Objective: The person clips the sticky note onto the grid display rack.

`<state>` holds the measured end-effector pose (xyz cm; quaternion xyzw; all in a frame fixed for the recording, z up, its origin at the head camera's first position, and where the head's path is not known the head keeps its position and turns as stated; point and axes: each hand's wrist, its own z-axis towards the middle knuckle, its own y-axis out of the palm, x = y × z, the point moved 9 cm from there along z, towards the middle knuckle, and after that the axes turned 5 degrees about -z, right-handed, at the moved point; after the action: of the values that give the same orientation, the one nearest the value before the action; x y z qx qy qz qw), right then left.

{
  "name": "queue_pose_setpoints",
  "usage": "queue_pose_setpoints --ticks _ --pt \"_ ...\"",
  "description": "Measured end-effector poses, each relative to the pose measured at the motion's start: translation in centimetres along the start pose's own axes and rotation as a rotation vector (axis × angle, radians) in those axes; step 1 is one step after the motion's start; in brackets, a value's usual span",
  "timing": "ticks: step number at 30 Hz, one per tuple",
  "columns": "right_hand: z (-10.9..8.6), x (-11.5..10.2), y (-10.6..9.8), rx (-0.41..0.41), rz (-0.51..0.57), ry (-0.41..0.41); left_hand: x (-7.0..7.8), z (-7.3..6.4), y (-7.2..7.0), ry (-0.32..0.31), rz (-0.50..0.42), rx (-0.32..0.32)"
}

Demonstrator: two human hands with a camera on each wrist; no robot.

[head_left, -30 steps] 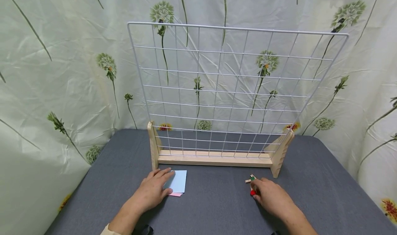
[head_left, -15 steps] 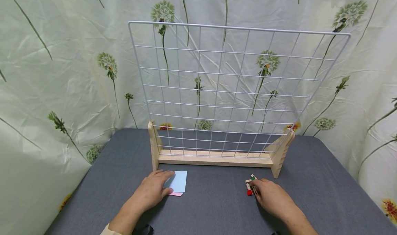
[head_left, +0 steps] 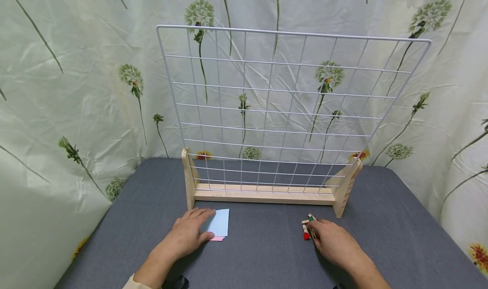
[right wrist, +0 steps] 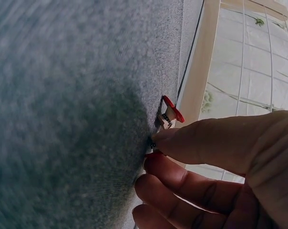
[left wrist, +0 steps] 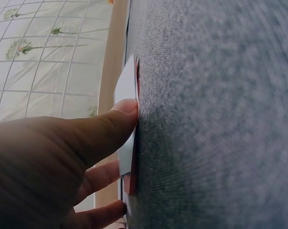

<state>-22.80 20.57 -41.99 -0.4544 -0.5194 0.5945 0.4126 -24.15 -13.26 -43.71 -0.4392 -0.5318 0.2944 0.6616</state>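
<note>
My left hand rests on a small stack of square paper notes. A light blue sheet lies on top, and pink sheets stick out below it. In the left wrist view the thumb presses the top sheet near its edge. On the right, my right hand is at a little group of wooden clothespins, thumb and index finger pinching one whose metal spring shows between the fingertips. Beside them lies a clothespin with a red heart-shaped piece; a green piece shows on another.
Behind both hands stands a white wire grid in a wooden base with two upright feet. The table has a dark grey cloth. A flower-printed curtain hangs around the back and sides.
The clothespin with the red piece has shifted slightly left, away from my right fingers, since a second ago. My left hand stays on the notes.
</note>
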Motion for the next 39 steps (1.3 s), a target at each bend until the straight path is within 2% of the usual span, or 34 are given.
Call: queue_pose_setpoints --ticks 11,17,20,27,32,39 --pt "0.1 0.1 0.0 0.005 -0.011 -0.004 0.9 0.1 -0.9 0.113 0.016 0.115" --pt "0.1 0.3 -0.1 -0.007 0.013 0.021 1.4 -0.1 -1.8 0.157 0.034 0.21" --pt "0.2 0.4 -0.3 -0.013 0.027 0.025 1.3 0.0 -2.2 0.141 -0.007 0.232" --pt "0.2 0.6 -0.4 -0.033 0.06 0.031 0.7 0.4 -2.8 0.08 -0.173 0.236" --pt "0.2 0.6 -0.3 -0.029 0.071 0.025 0.3 0.5 -3.0 0.045 -0.214 0.237" --pt "0.1 0.4 -0.7 0.036 0.034 -0.014 0.2 0.5 -3.3 0.013 -0.246 0.235"
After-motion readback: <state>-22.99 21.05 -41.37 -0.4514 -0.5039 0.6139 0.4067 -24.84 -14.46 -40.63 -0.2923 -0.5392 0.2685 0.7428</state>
